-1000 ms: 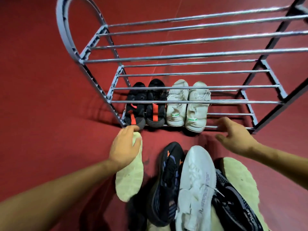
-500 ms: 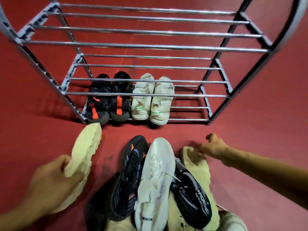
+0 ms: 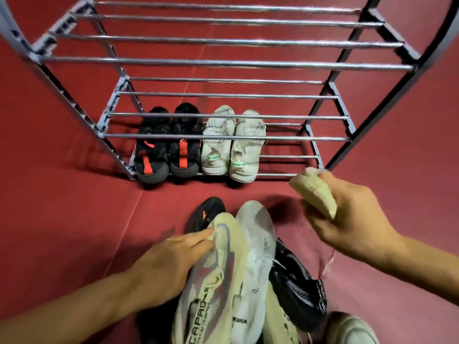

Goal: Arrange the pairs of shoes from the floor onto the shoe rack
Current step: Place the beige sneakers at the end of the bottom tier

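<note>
The left hand (image 3: pixel 171 264) grips a cream shoe (image 3: pixel 213 281) by its side, above the floor pile. The right hand (image 3: pixel 347 219) clasps its mate (image 3: pixel 314 192) by the sole, near the rack (image 3: pixel 223 63). Black sandals (image 3: pixel 169 145) and white shoes (image 3: pixel 232 145) sit on the bottom shelf.

Your left hand (image 3: pixel 164 266) holds a cream knit shoe (image 3: pixel 213 281) low in front of the shoe rack (image 3: pixel 223 63), over a white shoe (image 3: pixel 258 247) and 2 black shoes on the red floor (image 3: pixel 62 207). Your right hand (image 3: pixel 347 217) grips a second cream shoe (image 3: pixel 313 192) near the rack's front right foot. On the rack's bottom shelf sit a black pair (image 3: pixel 169 145) and, just beside it, a white pair (image 3: pixel 233 145)
</note>
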`<state>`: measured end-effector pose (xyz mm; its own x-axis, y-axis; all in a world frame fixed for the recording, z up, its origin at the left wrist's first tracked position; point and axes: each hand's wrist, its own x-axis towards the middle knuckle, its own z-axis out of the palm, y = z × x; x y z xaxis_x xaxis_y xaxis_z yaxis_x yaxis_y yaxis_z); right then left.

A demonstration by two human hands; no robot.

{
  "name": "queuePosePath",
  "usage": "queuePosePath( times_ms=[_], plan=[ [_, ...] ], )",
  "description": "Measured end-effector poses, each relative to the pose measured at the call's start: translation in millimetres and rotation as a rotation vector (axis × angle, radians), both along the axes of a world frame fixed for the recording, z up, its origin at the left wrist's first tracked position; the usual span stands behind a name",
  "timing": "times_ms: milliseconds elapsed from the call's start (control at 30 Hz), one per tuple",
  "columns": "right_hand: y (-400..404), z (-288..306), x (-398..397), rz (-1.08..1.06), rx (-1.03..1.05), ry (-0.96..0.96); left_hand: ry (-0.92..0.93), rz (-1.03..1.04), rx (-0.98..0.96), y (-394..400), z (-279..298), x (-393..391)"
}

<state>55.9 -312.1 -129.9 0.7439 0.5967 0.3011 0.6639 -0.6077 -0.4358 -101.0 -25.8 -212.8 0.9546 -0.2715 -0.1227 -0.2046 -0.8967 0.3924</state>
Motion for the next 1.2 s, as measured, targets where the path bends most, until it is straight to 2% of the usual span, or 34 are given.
queuePosePath(
  times_ms=[33, 67, 100, 167, 233, 267, 333, 400, 433, 467, 500, 633, 700, 733, 800, 967, 1067, 1133, 1200],
  plan=[
    [3.5, 3.5, -11.3, 0.115, -0.097, -0.157, 0.027, 0.048, -0.045, 2.7, -0.9, -2.0],
    [8.2, -0.9, -25.2, 0.207, -0.199, -0.234, 0.049, 0.108, -0.068, 5.9, -2.5, -5.0],
    [15.4, -11.4, -42.1, 0.285, -0.301, -0.213, 0.051, 0.181, -0.103, 9.2, -4.4, -8.9],
    [31.5, -38.4, -76.8, 0.398, -0.485, -0.044, 0.054, 0.396, -0.162, 9.5, -4.6, -18.9],
    [39.0, -56.1, -91.8, 0.499, -0.613, 0.172, 0.145, 0.620, -0.188, 3.6, -2.3, -29.5],
    [38.8, -54.3, -85.8, 0.549, -0.611, 0.308, 0.217, 0.677, -0.201, 1.2, -2.2, -36.1],
    [34.1, -40.6, -61.2, 0.593, -0.431, 0.563, 0.303, 0.679, -0.198, -1.8, -5.6, -45.1],
    [26.7, -32.5, -27.8, 0.433, -0.189, 0.733, 0.314, 0.713, -0.221, -6.0, -4.0, -47.5],
    [24.2, -32.3, -10.4, 0.319, -0.102, 0.711, 0.310, 0.747, -0.242, -7.3, -2.4, -47.6],
    [19.5, -37.2, 4.4, 0.242, -0.101, 0.629, 0.308, 0.790, -0.268, -10.3, -0.4, -45.9],
    [16.1, -44.3, 16.3, 0.227, -0.194, 0.533, 0.305, 0.828, -0.303, -13.4, 2.7, -44.4],
    [17.8, -77.0, 25.7, 0.495, -0.704, 0.341, 0.357, 0.766, -0.394, -31.2, 21.8, -38.9],
    [22.5, -86.2, 22.5, 0.603, -0.770, 0.159, 0.348, 0.727, -0.398, -35.5, 26.1, -37.6],
    [22.6, -85.5, 25.6, 0.612, -0.744, 0.127, 0.337, 0.713, -0.377, -36.2, 27.7, -37.8],
    [19.7, -72.8, 35.7, 0.564, -0.646, 0.195, 0.289, 0.659, -0.312, -35.3, 28.5, -38.9],
    [-5.1, -43.5, 37.6, 0.135, -0.265, 0.559, 0.209, 0.718, -0.283, -21.2, 30.2, -39.2],
    [-0.2, -45.9, 16.3, -0.105, -0.182, 0.708, 0.055, 0.871, -0.505, -8.6, 47.5, -34.5],
    [9.6, -56.0, -7.5, -0.134, -0.177, 0.781, -0.080, 0.965, -0.623, 6.1, 53.1, -36.9],
    [27.9, -65.7, -31.3, -0.126, -0.153, 0.871, -0.088, 0.996, -0.748, 10.5, 63.0, -35.5]
  ],
)
